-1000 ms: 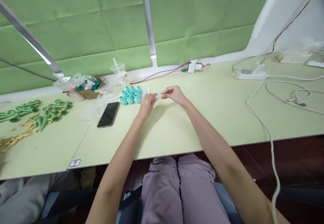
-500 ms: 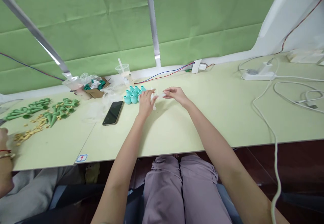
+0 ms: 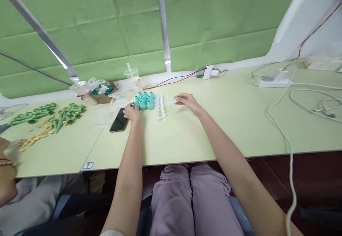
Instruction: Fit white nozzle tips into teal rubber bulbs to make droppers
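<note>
Several turquoise bulb-shaped pieces with narrow open necks (image 3: pixel 142 104) stand in a cluster on the table. At the cluster's left front, my left hand (image 3: pixel 131 113) has its fingers closed around one turquoise piece (image 3: pixel 134 104), which still stands among the others. My right hand (image 3: pixel 185 100) pinches a small white, partly see-through piece (image 3: pixel 175 101) a little above the table. Between the hands lie rows of small white pieces (image 3: pixel 162 106), just right of the turquoise cluster. Their exact shape is too small to tell.
A phone (image 3: pixel 119 120) lies beside my left hand. Behind it are a plastic bag (image 3: pixel 116 99), a cardboard box (image 3: pixel 104 97) and drink cups (image 3: pixel 134 81). Green horn-shaped pieces (image 3: pixel 64 116) and yellow bits (image 3: pixel 32 140) lie left, near another person's arm (image 3: pixel 6 172). A power strip (image 3: pixel 275 81) sits right.
My left hand has moved left from the white pieces to the turquoise cluster and closed on a piece there, uncovering the white rows. My right hand stays nearly in place.
</note>
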`<state>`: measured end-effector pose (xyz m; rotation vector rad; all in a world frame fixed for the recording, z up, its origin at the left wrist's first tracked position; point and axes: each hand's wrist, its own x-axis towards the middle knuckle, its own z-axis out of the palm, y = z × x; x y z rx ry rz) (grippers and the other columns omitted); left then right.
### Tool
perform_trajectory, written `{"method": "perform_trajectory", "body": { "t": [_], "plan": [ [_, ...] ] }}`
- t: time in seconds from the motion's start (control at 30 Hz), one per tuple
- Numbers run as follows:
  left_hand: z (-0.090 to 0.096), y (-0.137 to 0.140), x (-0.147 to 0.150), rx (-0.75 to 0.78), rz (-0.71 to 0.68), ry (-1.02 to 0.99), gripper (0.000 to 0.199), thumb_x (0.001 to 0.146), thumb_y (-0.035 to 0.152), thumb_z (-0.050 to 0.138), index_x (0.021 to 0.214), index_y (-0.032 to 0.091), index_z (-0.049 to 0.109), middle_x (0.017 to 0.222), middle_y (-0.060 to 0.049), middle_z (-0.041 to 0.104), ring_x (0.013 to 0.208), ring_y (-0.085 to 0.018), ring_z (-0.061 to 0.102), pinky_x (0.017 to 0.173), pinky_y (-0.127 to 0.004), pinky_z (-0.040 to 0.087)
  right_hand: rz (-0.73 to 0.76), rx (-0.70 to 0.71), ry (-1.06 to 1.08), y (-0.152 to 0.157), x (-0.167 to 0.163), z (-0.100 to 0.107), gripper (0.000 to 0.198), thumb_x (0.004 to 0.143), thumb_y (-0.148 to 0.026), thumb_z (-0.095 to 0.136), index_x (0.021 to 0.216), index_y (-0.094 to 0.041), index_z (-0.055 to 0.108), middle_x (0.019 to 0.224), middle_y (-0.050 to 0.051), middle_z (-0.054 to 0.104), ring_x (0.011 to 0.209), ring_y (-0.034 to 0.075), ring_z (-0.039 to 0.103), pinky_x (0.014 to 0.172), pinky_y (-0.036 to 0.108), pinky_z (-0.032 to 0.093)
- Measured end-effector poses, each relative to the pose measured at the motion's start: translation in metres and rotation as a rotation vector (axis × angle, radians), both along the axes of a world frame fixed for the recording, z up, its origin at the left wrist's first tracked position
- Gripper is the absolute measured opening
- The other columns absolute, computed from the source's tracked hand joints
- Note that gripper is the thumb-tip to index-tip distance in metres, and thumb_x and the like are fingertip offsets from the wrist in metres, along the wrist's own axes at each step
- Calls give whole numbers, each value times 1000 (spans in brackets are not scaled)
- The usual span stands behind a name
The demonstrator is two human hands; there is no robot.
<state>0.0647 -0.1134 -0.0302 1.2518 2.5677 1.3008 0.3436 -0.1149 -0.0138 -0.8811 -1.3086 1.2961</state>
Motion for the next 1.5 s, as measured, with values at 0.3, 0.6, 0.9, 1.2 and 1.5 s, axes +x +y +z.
{"method": "perform_trajectory", "body": {
  "t": [0.3,0.6,0.9,1.2,1.5],
  "plan": [
    [19,-6,17,405,-111,108,27,90,26,35,114,17,43,113,-11,53,108,-20,49,93,-33,38,-49,40,31,0,3,3,28,65,-39,69,87,-21,67,86,1,66,74,10,61,85,30,49],
    [18,-22,89,327,-895,395,24,82,36,56,100,20,57,97,-5,58,97,-20,50,91,-32,38,8,157,57,2,1,1,39,58,-45,76,86,-20,66,88,2,66,81,13,60,87,30,47],
    [7,-18,92,297,-1018,386,24,87,33,49,104,18,54,98,-7,59,95,-19,55,85,-31,42,-2,216,-8,4,-4,-3,39,51,-44,79,76,-19,65,85,3,67,80,17,61,85,35,48],
    [10,-19,94,311,-1007,349,24,84,30,55,103,16,55,99,-9,63,96,-20,57,86,-33,43,-26,290,-55,-2,-7,5,31,55,-39,76,77,-18,69,81,3,69,75,16,62,78,33,51],
    [15,-21,94,243,-973,334,21,81,28,59,98,15,60,95,-8,64,94,-21,57,85,-33,43,-27,336,-217,-5,-5,7,22,59,-32,73,74,-16,71,76,5,70,67,16,62,71,32,52]
  ]
}}
